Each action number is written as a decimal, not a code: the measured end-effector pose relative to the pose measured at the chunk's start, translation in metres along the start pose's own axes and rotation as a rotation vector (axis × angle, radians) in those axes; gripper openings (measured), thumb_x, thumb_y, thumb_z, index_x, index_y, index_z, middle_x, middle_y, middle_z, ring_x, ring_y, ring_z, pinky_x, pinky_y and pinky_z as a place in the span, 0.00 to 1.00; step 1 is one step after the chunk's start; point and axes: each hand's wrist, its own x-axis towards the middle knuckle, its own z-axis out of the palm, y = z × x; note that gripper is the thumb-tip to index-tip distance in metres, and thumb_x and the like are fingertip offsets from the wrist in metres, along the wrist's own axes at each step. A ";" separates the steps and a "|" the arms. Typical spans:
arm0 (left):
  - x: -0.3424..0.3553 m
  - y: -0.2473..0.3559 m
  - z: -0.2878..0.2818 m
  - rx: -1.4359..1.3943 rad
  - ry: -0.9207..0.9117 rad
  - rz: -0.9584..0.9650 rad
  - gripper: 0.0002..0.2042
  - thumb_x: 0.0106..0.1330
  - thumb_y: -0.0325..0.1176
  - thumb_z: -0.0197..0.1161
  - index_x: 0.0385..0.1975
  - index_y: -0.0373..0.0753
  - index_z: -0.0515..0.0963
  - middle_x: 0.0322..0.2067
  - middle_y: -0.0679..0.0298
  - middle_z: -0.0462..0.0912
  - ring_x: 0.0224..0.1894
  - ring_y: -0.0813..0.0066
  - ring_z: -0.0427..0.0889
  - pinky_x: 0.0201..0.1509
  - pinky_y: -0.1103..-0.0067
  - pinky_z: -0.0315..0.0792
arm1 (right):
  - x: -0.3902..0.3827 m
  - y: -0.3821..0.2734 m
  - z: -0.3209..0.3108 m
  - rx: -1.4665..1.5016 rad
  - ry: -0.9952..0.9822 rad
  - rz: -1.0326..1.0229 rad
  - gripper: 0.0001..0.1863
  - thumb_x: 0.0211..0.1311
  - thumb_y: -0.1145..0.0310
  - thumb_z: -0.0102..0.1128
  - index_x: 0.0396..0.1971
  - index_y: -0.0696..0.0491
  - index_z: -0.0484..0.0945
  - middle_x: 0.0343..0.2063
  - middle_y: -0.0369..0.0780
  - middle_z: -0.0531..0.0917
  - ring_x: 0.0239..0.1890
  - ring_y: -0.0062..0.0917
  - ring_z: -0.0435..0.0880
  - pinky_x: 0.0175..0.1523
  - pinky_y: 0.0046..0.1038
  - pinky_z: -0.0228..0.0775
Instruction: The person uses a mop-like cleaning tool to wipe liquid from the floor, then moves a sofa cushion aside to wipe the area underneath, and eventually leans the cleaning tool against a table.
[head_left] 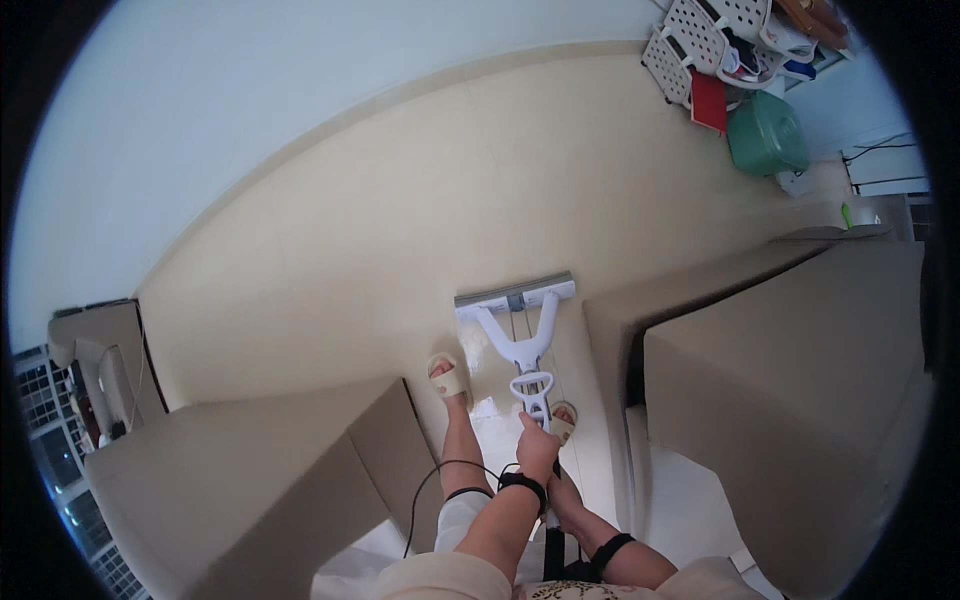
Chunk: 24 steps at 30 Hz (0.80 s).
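A white sponge mop (525, 350) with a Y-shaped head and a grey sponge strip (518, 291) stands out in front of me, its head at the floor. My left hand (538, 448) is closed round its pole, just behind the oval pull handle (531, 385). Closer to my body, my right hand (566, 500) also grips the pole; its fingers are partly hidden behind the pole and my left wrist. Black straps circle both forearms, and a thin black cable (420, 490) loops out from the left wrist.
Brown sofa pieces flank me, one at left (270, 470) and a larger one at right (790, 370). My slippered feet stand near the mop head. Far right are white perforated baskets (690, 45), a red flat item (708, 101) and a green bin (768, 135). A pale wall (260, 90) curves behind.
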 end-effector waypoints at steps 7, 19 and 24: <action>-0.022 -0.024 0.019 -0.005 -0.076 -0.088 0.26 0.43 0.27 0.52 0.44 0.33 0.51 0.32 0.44 0.73 0.34 0.50 0.73 0.38 0.65 0.66 | -0.006 0.034 -0.015 0.068 -0.024 0.198 0.23 0.54 0.43 0.34 0.19 0.48 0.64 0.06 0.31 0.63 0.06 0.17 0.60 0.12 0.19 0.53; 0.014 0.000 0.019 -0.101 -0.002 0.045 0.26 0.43 0.32 0.56 0.41 0.35 0.53 0.28 0.43 0.73 0.32 0.45 0.72 0.37 0.64 0.66 | 0.011 -0.014 -0.018 -0.008 0.000 -0.029 0.20 0.58 0.50 0.32 0.23 0.51 0.64 0.06 0.31 0.62 0.06 0.16 0.60 0.10 0.20 0.53; 0.108 0.031 -0.025 -0.179 0.143 0.044 0.27 0.42 0.32 0.56 0.43 0.37 0.52 0.30 0.43 0.72 0.35 0.47 0.72 0.39 0.64 0.66 | 0.091 -0.074 0.007 -0.114 -0.125 -0.172 0.24 0.56 0.46 0.35 0.18 0.51 0.68 0.09 0.31 0.66 0.10 0.16 0.63 0.15 0.18 0.54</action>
